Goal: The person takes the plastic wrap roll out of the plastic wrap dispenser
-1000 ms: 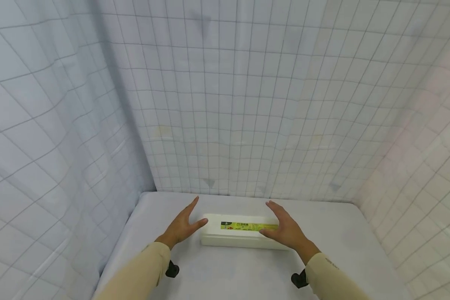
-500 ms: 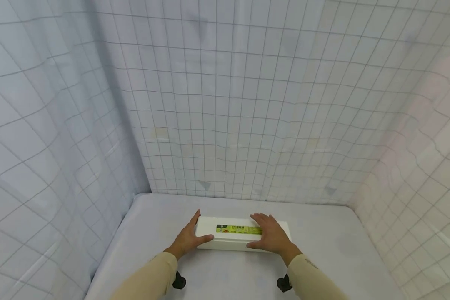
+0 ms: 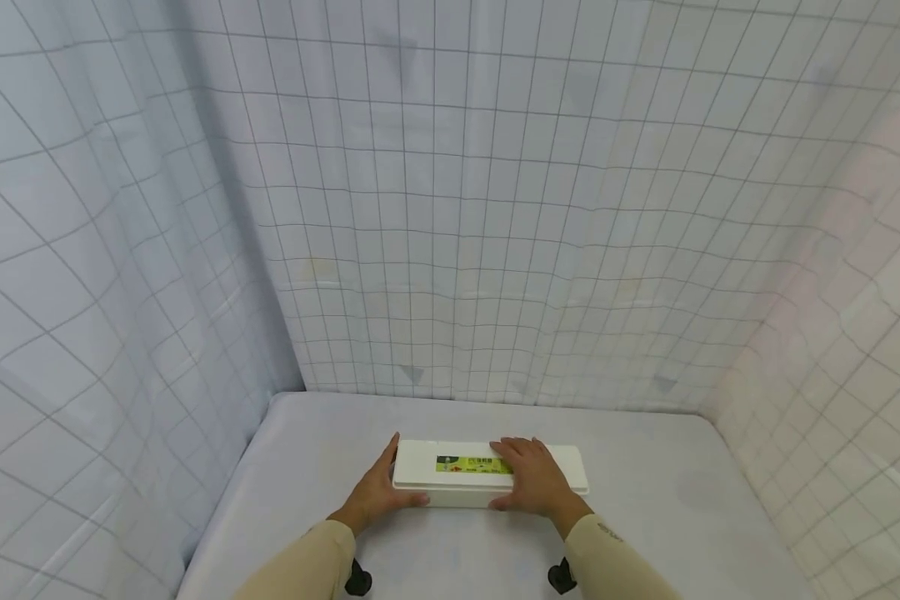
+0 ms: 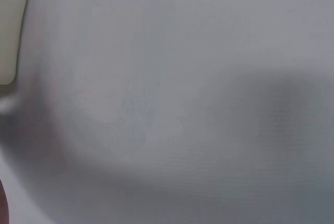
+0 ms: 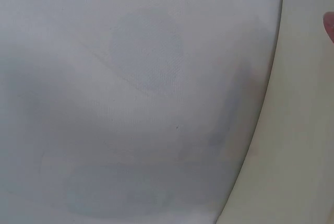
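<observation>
Both forearms reach in from the bottom edge of the head view, slanting inward toward a long white box that lies crosswise on the pale table, well forward of the person and short of the grid-patterned curtain behind. The left hand is grasping the box at its left end: its thumb points inward along the front face, low down, while the fingers reach away past the end, forming a wide V around the near corner. The right hand is grasping the box right of its middle, with the fingers laid across the top toward the far edge and the thumb at the front; the right end sticks out beyond this hand. Those fingers cover part of the yellow-green label on top. Each wrist emerges from a beige cuff, the left sleeve and the right sleeve, and a small black piece shows on the inner side of each. The left wrist view catches just a pale corner of the box and a sliver of skin at the edge; the right wrist view has the box's pale surface down its right side, with a fingertip beside it.
</observation>
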A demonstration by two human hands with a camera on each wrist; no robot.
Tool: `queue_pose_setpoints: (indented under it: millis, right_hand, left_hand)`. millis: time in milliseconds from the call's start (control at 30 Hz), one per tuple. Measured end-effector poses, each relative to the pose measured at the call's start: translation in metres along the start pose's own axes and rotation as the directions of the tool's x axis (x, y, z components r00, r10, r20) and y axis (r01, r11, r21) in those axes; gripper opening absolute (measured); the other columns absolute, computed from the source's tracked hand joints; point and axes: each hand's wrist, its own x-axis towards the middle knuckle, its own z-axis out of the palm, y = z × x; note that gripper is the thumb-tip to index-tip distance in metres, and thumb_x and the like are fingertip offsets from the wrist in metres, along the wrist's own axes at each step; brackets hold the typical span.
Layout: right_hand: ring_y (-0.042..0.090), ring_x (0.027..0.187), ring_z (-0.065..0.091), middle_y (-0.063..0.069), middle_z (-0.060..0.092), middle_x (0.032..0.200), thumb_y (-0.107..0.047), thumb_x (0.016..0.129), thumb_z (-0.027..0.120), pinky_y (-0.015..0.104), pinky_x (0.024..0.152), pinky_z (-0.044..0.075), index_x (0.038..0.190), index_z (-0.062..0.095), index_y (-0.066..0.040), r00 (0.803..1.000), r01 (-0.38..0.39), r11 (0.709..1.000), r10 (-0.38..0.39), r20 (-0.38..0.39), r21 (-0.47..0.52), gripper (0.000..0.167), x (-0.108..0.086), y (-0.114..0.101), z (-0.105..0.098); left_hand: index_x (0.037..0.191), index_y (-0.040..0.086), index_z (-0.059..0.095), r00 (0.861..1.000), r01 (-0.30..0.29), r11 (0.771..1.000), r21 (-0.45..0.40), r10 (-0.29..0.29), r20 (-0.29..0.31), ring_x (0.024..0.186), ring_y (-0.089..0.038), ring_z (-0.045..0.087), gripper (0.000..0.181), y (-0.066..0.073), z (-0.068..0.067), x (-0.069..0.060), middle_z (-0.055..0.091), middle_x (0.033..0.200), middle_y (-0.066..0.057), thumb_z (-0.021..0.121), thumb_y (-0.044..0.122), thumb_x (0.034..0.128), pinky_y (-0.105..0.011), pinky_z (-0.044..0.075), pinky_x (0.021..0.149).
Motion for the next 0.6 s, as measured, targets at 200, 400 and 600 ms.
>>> queue_pose_setpoints:
  millis: [200,400,600]
  right_hand:
    - [0.030,0.137,0.051,0.005,0.055,0.149,-0.059,0.066,0.090,0.056,0.116,0.038,0.150,0.050,-0.022,1.000,-0.002,0.999,0.002,0.001,-0.042,0.100,0.000,-0.001,0.001]
    - [0.030,0.137,0.051,0.006,0.055,0.149,-0.057,0.068,0.090,0.055,0.117,0.037,0.152,0.047,-0.023,1.000,-0.013,0.997,0.015,0.017,-0.075,0.101,0.002,-0.004,0.002]
    - [0.030,0.133,0.052,0.004,0.057,0.145,-0.055,0.068,0.091,0.053,0.114,0.039,0.153,0.045,-0.023,0.999,-0.037,0.986,0.042,0.030,-0.160,0.102,0.009,-0.009,0.005]
  left_hand:
    - [0.166,0.018,0.007,1.000,-0.006,1.000,-0.013,0.006,0.012,0.153,-0.044,0.028,0.146,-0.011,0.007,0.003,0.027,0.168,-0.014,0.098,0.052,0.0565,-0.068,0.027,0.118]
    - [0.163,0.015,0.021,0.995,-0.096,0.995,-0.003,0.096,0.032,0.147,-0.041,0.041,0.137,-0.019,0.010,0.006,0.044,0.160,-0.012,0.100,0.043,0.0547,-0.066,0.032,0.116]
    - [0.151,0.020,0.042,0.978,-0.206,0.974,-0.096,0.207,0.000,0.136,-0.029,0.054,0.113,-0.022,0.014,0.013,0.060,0.144,-0.003,0.101,0.037,0.0562,-0.057,0.037,0.116]
